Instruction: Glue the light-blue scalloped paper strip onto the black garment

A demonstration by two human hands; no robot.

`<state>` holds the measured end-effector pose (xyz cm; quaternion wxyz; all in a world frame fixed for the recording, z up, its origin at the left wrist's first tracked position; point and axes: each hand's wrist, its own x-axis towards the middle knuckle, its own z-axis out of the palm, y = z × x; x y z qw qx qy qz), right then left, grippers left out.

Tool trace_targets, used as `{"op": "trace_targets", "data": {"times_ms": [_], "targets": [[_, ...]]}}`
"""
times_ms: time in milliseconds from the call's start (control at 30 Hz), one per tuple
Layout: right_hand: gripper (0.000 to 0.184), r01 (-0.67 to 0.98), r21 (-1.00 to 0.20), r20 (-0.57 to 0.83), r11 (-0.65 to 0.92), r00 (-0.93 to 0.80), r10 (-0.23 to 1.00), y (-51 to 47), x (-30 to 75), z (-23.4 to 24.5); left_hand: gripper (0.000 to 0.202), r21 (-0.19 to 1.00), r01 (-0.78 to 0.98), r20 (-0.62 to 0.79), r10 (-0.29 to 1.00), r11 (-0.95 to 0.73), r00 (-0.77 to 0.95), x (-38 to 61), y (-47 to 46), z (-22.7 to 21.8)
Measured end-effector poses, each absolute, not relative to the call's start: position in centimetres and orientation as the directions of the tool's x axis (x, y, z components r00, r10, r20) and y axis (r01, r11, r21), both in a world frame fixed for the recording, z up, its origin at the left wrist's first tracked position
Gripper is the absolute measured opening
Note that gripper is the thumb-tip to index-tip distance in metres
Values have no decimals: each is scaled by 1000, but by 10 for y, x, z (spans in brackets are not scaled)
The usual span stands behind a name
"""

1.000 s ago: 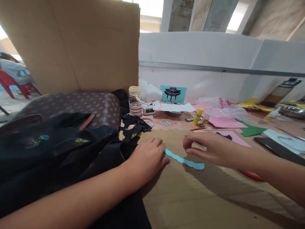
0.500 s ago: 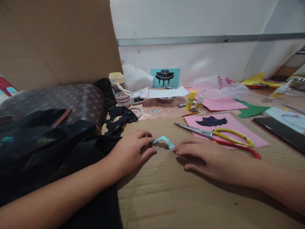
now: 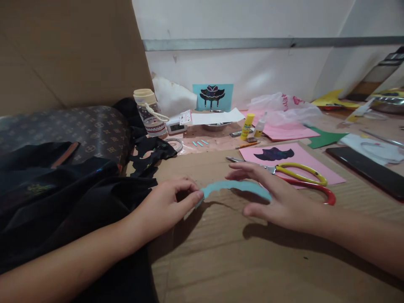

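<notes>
A light blue paper strip (image 3: 235, 187) with a wavy edge arches above the brown cardboard sheet (image 3: 240, 256). My left hand (image 3: 168, 204) pinches its left end between thumb and forefinger. My right hand (image 3: 277, 198) hovers over the strip's right end with its fingers spread, and the palm touches or lies just above that end. Yellow and red handled scissors (image 3: 299, 179) lie just behind my right hand, partly on a pink sheet (image 3: 318, 166) that bears a dark cut-out shape (image 3: 273, 154).
A black bag (image 3: 63, 198) and a patterned brown bag (image 3: 78, 130) fill the left. At the back stand a clear bottle (image 3: 147, 111), a glue stick (image 3: 246, 126), a blue card (image 3: 213, 97), plastic bags and coloured papers. A dark phone (image 3: 366, 168) lies right. An upright cardboard panel (image 3: 69, 50) rises behind.
The strip went from flat to a tight loop and is now a longer arch. My right hand has lifted and spread its fingers. The camera tilted down and right, bringing the scissors into view.
</notes>
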<state>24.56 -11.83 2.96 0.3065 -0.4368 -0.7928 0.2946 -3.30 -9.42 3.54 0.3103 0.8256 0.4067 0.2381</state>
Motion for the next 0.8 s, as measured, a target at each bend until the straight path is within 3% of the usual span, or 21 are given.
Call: {"op": "trace_targets", "data": {"times_ms": [133,267,400,467,567,667,733,800], "targets": [[52,474,-835,110,280,-354,929,-118,240,33,28,717,513,129,813,-472,568,-32,-94,33],[40,410,-894,45,183,-323,945,-116,236,36,28,712,511,137,808,-482,573,-31,-95,31],[32,404,-901,33,157,-296,955,-116,236,37,26,682,528,150,803,-507,577,-32,-95,29],[22,445,-876,65,186,-274,960,-115,238,36,20,597,551,226,781,-583,582,-34,-94,28],[12,554,-709,291,437,-334,896,-109,246,33,14,334,571,422,661,-750,620,-38,-91,26],[23,539,-367,515,758,-561,648,-100,255,30,17,109,568,470,546,-816,694,-41,-90,24],[30,533,-186,517,825,-661,544,-95,260,28,21,61,567,427,535,-821,729,-41,-91,24],[36,569,-116,474,814,-688,549,-94,263,27,28,59,567,391,542,-821,744,-41,-93,23]]}}
